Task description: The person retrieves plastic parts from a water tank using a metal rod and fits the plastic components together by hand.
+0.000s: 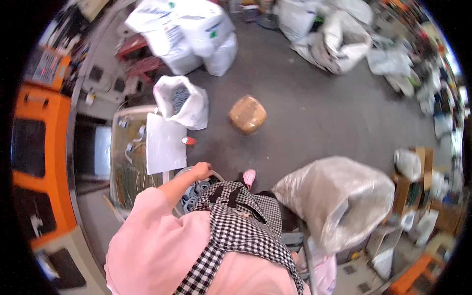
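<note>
Indoors, on a dark grey workshop floor (305, 123), a person wears a pink top (162, 236) and a black-and-white checked apron (236, 211). Their bare left hand (201, 170) is at the far rim of a round, pale container (217, 175). Curved blue-grey plastic pieces (189, 198) lie inside it, below the wrist. The fingertips are hidden, so I cannot tell whether they pinch anything or are spread. To the person's left is a cream rectangular bin (114, 162), a flat white sheet (165, 147) covering its far right corner. Just beside the sheet's right edge is a small red can (189, 141). Near the bin's far edge, an open white sack (195, 110) holds more blue-grey pieces. A brown taped package (248, 114) rests farther out on the floor, and a large translucent plastic sack (319, 196) bulges at the person's right.
</note>
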Demonstrator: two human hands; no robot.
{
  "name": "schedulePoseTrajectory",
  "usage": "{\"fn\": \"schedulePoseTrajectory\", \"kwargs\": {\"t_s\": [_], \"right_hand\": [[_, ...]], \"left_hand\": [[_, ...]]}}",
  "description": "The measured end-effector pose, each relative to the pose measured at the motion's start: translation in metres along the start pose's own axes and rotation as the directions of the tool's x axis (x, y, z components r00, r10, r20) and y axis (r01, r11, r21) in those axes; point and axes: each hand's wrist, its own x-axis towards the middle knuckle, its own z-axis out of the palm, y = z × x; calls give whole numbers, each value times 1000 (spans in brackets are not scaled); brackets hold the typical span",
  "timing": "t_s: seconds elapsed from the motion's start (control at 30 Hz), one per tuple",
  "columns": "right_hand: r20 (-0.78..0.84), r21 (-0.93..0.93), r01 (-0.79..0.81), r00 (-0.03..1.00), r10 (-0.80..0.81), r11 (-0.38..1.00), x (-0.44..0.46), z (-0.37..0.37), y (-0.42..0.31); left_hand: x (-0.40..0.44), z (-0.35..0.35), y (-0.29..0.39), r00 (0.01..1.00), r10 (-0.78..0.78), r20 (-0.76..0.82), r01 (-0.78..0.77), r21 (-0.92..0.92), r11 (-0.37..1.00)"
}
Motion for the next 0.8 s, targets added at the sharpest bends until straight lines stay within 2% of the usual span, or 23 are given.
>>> {"fn": "schedulePoseTrajectory", "kwargs": {"t_s": [0.07, 0.17, 0.3, 0.4, 0.47, 0.5, 0.53, 0.57, 0.6, 0.63, 0.67, 0.7, 0.73, 0.77, 0.8], "right_hand": [[-9, 30, 64, 998, -64, 998, 44, -54, -23], [16, -16, 160, 987, -160, 987, 108, -133, -76], [58, -75, 273, 961, -269, 959, 197, -230, -159], [86, -104, 379, 925, -371, 920, 277, -310, -220], [27, -103, 486, 873, -486, 868, 334, -366, -283], [-66, -494, 519, 777, -626, 697, 354, -394, -326], [91, -489, 658, 692, -716, 573, 263, -470, -432], [48, -586, 510, 798, -601, 630, 268, -495, -486], [83, -648, 627, 622, -778, 432, 306, -519, -519], [285, -873, 488, 536, -795, 16, 280, -548, -585], [60, -739, 509, 702, -710, 441, 196, -571, -663], [-101, -614, 602, 582, -807, 511, 191, -583, -710], [-102, -619, 625, 537, -837, 476, 223, -593, -760], [-80, -634, 690, 391, -917, 349, 211, -599, -813], [-100, -589, 744, 321, -942, 316, 183, -600, -864]], "left_hand": [[1, -11, 1, 996, -46, -79, 42, -54, 998], [9, -24, -1, 990, -125, -65, 116, -119, 986], [17, -32, -10, 941, -262, -215, 221, -201, 955], [22, -23, -33, 907, -385, -172, 319, -317, 893], [2, -32, -20, 847, -516, -127, 444, -364, 819], [5, -9, -31, 824, -559, -95, 509, -309, 803], [8, 7, -44, 798, -599, -65, 568, -251, 784], [0, 9, -36, 790, -611, -51, 579, -268, 770], [-4, 10, -26, 738, -674, -2, 622, -383, 683], [-7, 11, -19, 683, -728, 50, 652, -489, 579], [-6, 24, -19, 678, -732, 65, 654, -509, 560], [1, 41, -23, 610, -781, 136, 727, -489, 482], [11, 47, -27, 535, -822, 195, 790, -461, 404], [20, 42, -27, 533, -823, 195, 786, -473, 397], [27, 34, -25, 540, -804, 248, 805, -431, 407]]}}
